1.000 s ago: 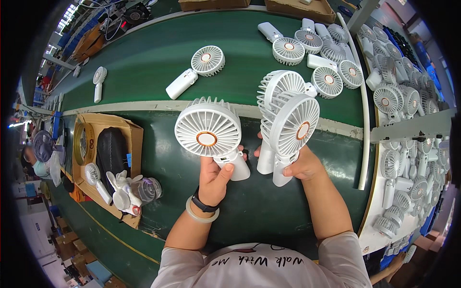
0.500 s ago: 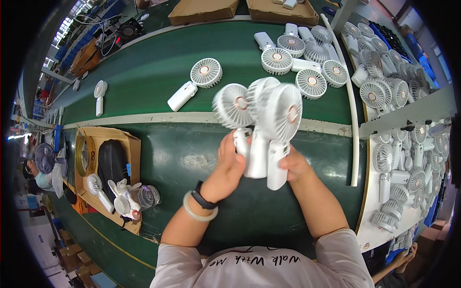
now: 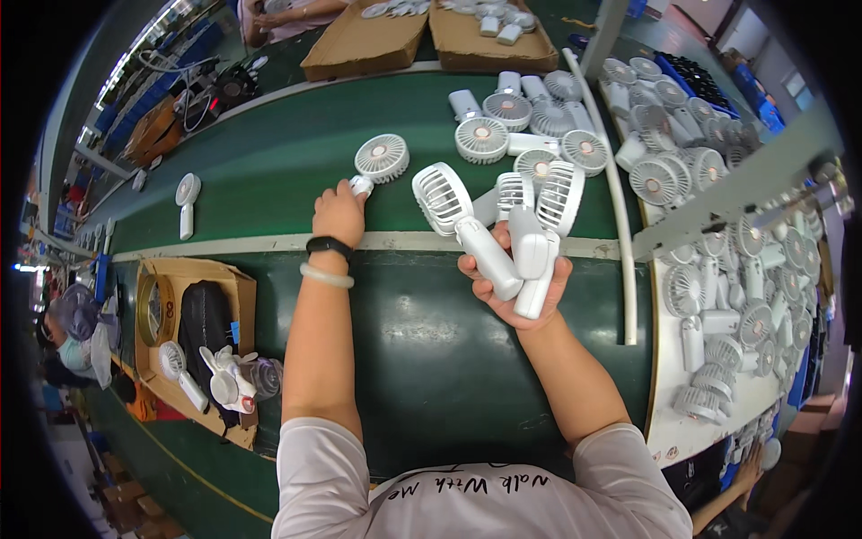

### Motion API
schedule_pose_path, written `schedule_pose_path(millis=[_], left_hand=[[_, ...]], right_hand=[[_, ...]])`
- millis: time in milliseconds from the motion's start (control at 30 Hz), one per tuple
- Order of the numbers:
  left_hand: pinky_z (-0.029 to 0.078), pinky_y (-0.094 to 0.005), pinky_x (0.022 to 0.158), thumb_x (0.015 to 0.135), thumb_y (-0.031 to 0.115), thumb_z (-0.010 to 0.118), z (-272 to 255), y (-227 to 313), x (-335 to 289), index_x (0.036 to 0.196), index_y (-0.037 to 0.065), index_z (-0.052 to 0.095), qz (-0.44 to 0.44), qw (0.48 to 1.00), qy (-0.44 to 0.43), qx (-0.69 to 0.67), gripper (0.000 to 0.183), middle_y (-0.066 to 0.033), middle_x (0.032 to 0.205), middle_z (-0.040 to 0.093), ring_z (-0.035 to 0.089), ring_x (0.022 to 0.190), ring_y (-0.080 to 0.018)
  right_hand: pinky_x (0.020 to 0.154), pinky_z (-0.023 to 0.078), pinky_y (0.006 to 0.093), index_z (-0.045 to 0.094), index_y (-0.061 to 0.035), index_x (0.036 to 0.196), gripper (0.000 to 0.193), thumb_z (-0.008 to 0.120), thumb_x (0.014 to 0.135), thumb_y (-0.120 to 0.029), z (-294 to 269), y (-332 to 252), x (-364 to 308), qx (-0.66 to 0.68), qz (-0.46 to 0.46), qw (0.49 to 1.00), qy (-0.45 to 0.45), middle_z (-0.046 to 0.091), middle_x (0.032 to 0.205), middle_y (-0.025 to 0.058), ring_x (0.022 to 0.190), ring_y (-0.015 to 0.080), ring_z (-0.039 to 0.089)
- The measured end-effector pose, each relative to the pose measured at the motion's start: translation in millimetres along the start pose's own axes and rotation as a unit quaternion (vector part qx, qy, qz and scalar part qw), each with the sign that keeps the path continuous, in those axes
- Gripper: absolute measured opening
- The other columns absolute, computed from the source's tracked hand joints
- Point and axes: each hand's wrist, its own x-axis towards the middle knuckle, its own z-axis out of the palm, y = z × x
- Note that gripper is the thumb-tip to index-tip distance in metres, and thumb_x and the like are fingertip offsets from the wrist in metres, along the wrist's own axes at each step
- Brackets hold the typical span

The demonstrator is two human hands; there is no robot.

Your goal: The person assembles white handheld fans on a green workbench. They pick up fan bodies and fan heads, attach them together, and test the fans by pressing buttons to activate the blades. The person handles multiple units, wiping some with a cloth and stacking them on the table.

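Note:
My left hand [image 3: 339, 214] reaches over the green belt and closes on the handle of a white handheld fan [image 3: 382, 158]. That fan's round head points away from me, and its handle is mostly hidden under my fingers. In my right hand [image 3: 530, 301] is a bunch of white handheld fans [image 3: 489, 259], gripped by their handles above the near side of the belt. Their slotted backs face me, and their heads fan out upward. Behind them a group of similar fans [image 3: 481, 140] lies on the belt, partly covered by the held ones.
One more fan [image 3: 187, 202] lies at the belt's left. A white tube [image 3: 624, 260] runs along the right, beside a table [image 3: 669, 431] heaped with fans. Cardboard trays [image 3: 364, 63] stand at the back. At left, a cardboard box [image 3: 242, 296] holds a black case. Other people work nearby.
My left hand has let go of the bunch and moved left and away to the lone fan. The bunch stays in my right hand, now turned with its backs toward me.

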Motion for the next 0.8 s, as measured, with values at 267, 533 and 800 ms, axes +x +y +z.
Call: schedule_pose_path(millis=[267,533,800], left_hand=[[0.045,-0.0279,0.055,0.097,0.045,0.035,-60,77,-98,0.116,0.01,0.048,-0.201,0.521,-0.232,-0.796,0.041,-0.0047,0.086,0.058,0.054,0.067,-0.0147],[0.039,-0.0219,0.046,0.092,0.056,0.033,-96,90,-179,0.133,0.017,0.032,-0.13,0.154,-0.377,-0.904,0.056,-0.008,0.103,0.046,0.044,0.075,-0.0168],[0.053,-0.0375,0.061,0.094,0.049,0.034,-107,91,-198,0.143,0.026,0.017,-0.077,0.175,-0.354,-0.915,0.057,-0.0126,0.112,0.046,0.052,0.092,-0.0267]], right_hand=[[0.082,0.047,0.0426,0.047,-0.0005,0.122,0.073,0.071,0.065,-0.039,57,-1,-35,-0.004,-0.079,0.997,0.001,0.052,0.117,0.0208,0.108,0.0382,0.05],[0.081,0.054,0.0402,0.045,-0.0022,0.118,0.052,0.066,0.072,-0.014,184,-54,-174,-0.354,-0.248,0.865,0.255,0.058,0.105,0.0145,0.093,0.0267,0.062],[0.07,0.055,0.0443,0.05,-0.0045,0.111,0.038,0.064,0.078,-0.019,244,-192,-277,-0.473,-0.403,0.636,0.458,0.06,0.095,0.0088,0.081,0.0227,0.062]])
